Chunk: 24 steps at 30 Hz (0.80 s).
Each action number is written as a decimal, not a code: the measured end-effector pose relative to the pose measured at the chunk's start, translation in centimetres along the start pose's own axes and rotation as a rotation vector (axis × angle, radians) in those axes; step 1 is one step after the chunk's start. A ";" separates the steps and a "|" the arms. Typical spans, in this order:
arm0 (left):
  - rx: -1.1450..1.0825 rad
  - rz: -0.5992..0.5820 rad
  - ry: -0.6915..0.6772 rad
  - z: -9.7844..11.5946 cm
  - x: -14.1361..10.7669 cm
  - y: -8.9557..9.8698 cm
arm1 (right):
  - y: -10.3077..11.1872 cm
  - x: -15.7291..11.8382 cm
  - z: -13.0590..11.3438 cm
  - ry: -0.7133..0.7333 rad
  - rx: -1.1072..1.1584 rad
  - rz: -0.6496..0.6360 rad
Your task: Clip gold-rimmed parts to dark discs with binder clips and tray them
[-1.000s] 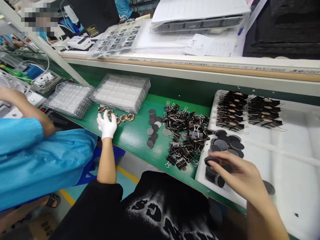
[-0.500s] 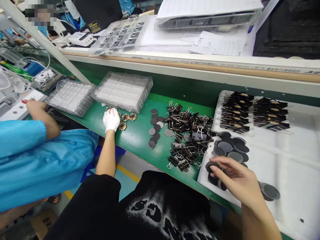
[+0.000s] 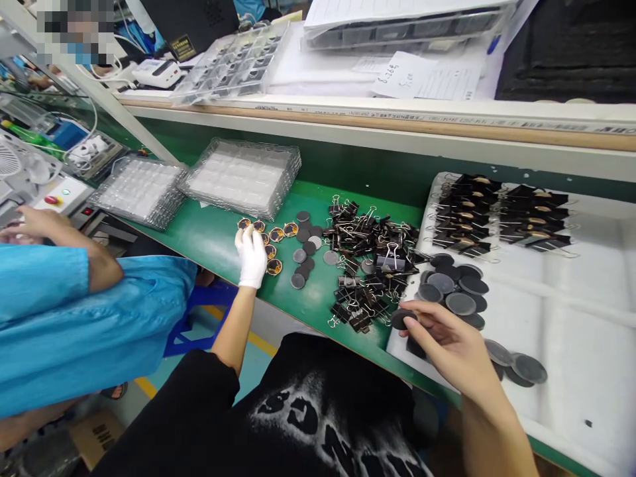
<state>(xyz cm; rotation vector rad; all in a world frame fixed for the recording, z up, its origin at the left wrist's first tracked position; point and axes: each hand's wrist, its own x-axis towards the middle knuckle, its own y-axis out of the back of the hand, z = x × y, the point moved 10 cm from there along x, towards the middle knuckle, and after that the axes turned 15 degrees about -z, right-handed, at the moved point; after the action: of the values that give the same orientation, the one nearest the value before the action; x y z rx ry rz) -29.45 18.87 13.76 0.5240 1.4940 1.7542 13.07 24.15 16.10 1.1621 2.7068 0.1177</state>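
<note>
Head: discs [image 3: 309, 248] on green bench [image 3: 313, 305] below shelf [image 3: 348, 138]

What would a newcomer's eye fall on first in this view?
Probably the tangled heap of black binder clips on the green tabletop, just left of the white foam-like board. Next, the white-gloved left hand over gold-rimmed discs left of that heap. Then the bare right hand, pinching a black disc by the board's near left corner.
</note>
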 end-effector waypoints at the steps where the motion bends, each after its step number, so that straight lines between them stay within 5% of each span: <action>1: -0.024 0.014 -0.015 -0.3 -1.1 0.1 | 0.0 -0.1 0.2 -0.007 0.029 0.021; 8: -0.041 0.061 -0.211 -0.1 -6.3 -0.4 | -1.9 1.2 0.6 -0.002 0.224 0.086; 15: -0.138 -0.030 -0.205 0.3 -5.4 -1.5 | -5.9 3.3 -1.4 0.049 0.328 -0.014; 24: -0.368 0.008 -0.121 -0.4 -5.3 -1.9 | -6.7 3.9 -0.5 0.068 0.460 0.110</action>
<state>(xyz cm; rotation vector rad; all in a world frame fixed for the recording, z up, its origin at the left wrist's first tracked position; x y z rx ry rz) -25.85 14.63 12.76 0.4355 1.0543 1.9108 5.60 22.32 15.02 1.4460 2.8121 -0.4830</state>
